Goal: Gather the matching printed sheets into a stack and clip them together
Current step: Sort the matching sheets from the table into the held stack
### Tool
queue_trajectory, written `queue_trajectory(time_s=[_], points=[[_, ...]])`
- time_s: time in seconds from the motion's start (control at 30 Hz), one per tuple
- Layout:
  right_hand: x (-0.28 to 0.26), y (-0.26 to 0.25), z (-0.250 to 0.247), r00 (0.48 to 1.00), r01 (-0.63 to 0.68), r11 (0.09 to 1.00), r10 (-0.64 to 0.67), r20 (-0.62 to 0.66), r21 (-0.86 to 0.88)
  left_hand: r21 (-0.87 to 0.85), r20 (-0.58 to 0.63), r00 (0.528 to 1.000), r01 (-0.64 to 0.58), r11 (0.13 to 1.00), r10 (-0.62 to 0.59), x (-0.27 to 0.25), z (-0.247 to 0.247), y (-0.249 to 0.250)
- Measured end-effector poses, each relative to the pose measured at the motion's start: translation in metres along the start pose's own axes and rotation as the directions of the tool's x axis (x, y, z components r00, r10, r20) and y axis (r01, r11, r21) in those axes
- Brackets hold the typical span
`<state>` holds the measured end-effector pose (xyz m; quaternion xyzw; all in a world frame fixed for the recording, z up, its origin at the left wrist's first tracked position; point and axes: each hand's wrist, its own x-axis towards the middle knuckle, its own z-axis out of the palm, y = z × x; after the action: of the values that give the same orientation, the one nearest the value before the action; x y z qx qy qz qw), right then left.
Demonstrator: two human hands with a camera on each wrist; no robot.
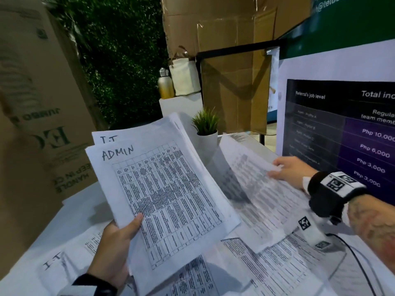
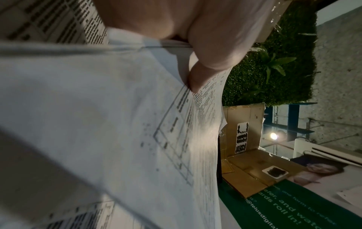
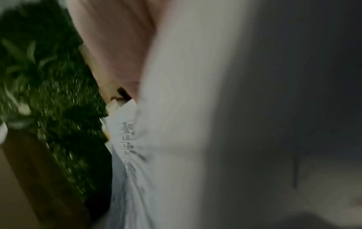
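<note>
Stack (image 1: 162, 184) edge sits pinched in my left hand (image 1: 115, 242), while my right hand (image 1: 288, 170) grips a loose sheet's (image 1: 256, 189) far edge.

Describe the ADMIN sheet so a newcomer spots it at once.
Find the paper stack held up over the table by the left hand. Its top page, the ADMIN sheet, carries handwritten "ADMIN" above a printed grid; the page behind reads "I.T".
</note>
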<state>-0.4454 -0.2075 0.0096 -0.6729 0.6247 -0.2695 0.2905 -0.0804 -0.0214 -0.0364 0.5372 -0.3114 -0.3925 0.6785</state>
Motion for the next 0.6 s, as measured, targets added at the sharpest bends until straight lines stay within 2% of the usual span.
queue_trajectory(time_s=[0.07,0.13,0.23,0.33,0.43,0.5,0.6], points=[[-0.006,-0.012,-0.005,0.999,0.035,0.966,-0.028,-0.029,0.258,-0.078,0.017,0.999,0.036,0.996,-0.035,-0.001,0.0,0.001],[-0.018,-0.028,-0.003,0.999,0.054,0.866,-0.051,-0.019,0.498,-0.152,0.031,0.997,0.079,0.985,-0.075,-0.001,0.003,0.0],[-0.036,-0.052,0.012,0.988,-0.04,0.684,-0.084,0.133,0.729,-0.17,0.071,0.994,0.097,0.981,-0.086,-0.004,0.014,0.003],[-0.053,-0.068,0.037,0.954,-0.132,0.6,-0.14,0.266,0.789,-0.151,0.103,0.992,0.084,0.985,-0.069,-0.008,0.023,0.011],[-0.067,-0.081,0.06,0.932,-0.122,0.593,-0.206,0.297,0.796,-0.144,0.092,0.995,0.048,0.988,-0.035,-0.014,0.026,0.018],[-0.075,-0.092,0.07,0.9,-0.076,0.605,-0.3,0.316,0.792,-0.064,-0.001,0.997,-0.078,0.995,0.078,-0.015,0.023,0.022],[-0.08,-0.112,0.082,0.861,0.065,0.68,-0.408,0.304,0.73,0.142,-0.082,0.927,-0.352,0.925,0.366,-0.015,0.005,0.032]])
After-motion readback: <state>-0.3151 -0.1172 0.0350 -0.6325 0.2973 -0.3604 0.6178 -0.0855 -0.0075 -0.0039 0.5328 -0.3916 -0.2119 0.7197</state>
